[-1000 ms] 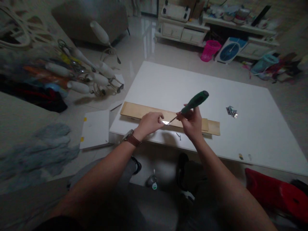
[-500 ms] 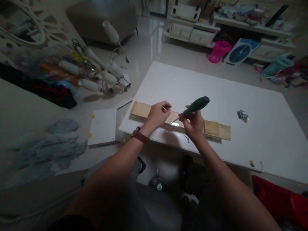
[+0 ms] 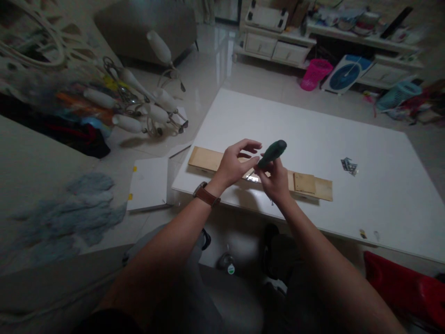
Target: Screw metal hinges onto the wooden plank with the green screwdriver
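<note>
A long wooden strip (image 3: 208, 160) lies near the front edge of a white table (image 3: 313, 134). A small shiny metal hinge (image 3: 252, 177) sits on it. My right hand (image 3: 276, 178) is closed round a green-handled screwdriver (image 3: 272, 153), its tip pointing down at the hinge. My left hand (image 3: 236, 162), a brown watch on its wrist, hovers just left of the handle with fingers spread, holding nothing. A loose screw (image 3: 271, 202) lies on the table below my right hand.
Several metal hinges (image 3: 349, 165) lie on the table's right part. A white chandelier (image 3: 146, 106) and a small white board (image 3: 149, 183) lie on the floor to the left. A pink basket (image 3: 313, 73), a fan (image 3: 344, 74) and low cabinets stand at the back.
My left hand has lifted off the hinge and opened beside the screwdriver handle. The screwdriver has tipped more upright and shifted slightly left.
</note>
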Tool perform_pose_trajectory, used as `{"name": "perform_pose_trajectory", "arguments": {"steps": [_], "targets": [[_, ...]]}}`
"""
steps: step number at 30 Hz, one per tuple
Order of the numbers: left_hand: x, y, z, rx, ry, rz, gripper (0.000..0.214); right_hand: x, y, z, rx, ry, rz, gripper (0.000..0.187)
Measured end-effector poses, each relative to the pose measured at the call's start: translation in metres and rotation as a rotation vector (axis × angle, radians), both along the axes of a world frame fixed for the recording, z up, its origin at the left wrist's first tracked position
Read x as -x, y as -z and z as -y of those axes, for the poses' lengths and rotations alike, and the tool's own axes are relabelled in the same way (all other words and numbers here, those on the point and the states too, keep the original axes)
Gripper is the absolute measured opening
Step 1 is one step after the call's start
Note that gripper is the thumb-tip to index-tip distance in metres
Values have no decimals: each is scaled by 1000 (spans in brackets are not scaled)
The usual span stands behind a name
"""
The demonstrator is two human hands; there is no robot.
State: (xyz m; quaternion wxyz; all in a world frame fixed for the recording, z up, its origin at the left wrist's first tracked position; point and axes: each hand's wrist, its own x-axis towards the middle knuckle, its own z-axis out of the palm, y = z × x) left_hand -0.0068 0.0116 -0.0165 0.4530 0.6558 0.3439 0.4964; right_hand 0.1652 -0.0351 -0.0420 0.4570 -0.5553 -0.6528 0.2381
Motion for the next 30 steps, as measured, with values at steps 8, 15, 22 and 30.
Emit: {"name": "perform_pose_trajectory", "arguments": {"steps": [8, 15, 22, 30], "targets": [[-22, -10, 3, -165, -5, 66, 37, 1, 5, -6, -94, 35, 91, 21], [-32, -14, -1, -252, -95, 23, 36, 0, 5, -10, -53, 2, 106, 16], [-31, -8, -2, -202, 6, 108, 41, -2, -3, -6, 31, -102, 38, 18], [-26, -18, 4, -254, -49, -109, 38, 0, 9, -10, 36, -19, 122, 23]]}}
